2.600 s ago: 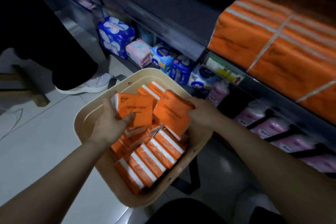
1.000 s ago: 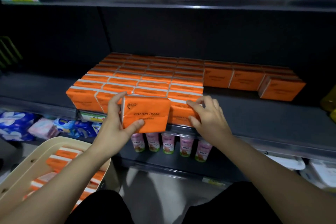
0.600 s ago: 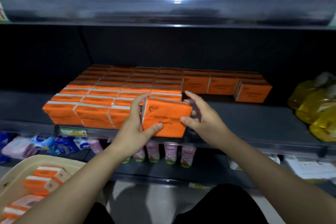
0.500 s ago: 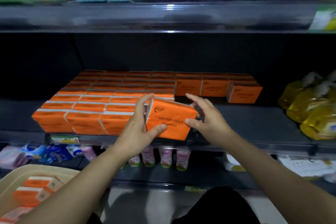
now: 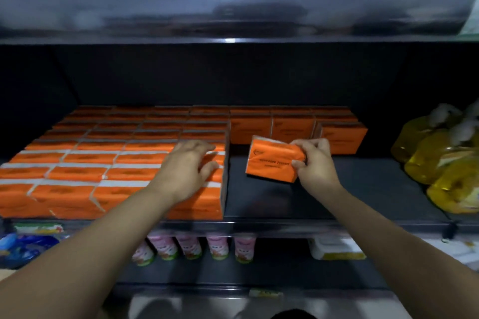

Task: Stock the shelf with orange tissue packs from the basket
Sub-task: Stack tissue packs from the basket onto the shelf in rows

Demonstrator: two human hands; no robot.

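One orange tissue pack (image 5: 272, 160) is held by its right end in the right hand (image 5: 315, 163). The fingers (image 5: 317, 143) are curled over its top edge and the thumb is pressed into its front, so the soft wrapper is dented there. The pack is tilted, with its lower edge just above the bare shelf (image 5: 285, 204) or perhaps touching it; the blur does not allow this to be settled. Its printed face is turned toward the aisle, as are the faces in the back row (image 5: 293, 127), presumably so that the display reads alike. It is held over the open strip of shelf to the right of the block of packs (image 5: 103, 163), which is judged to be where the next column is to be started.

The left hand (image 5: 189, 166) is laid on top of that block near its front right corner, with the fingers spread and nearly straight and nothing gripped. The block is probably being steadied so that its edge is not pushed askew when the new pack is set beside it.

Some yellow bottles (image 5: 440, 160) are stood well apart at the right end of the shelf. Pink bottles (image 5: 189, 246) are lined up on the shelf below.
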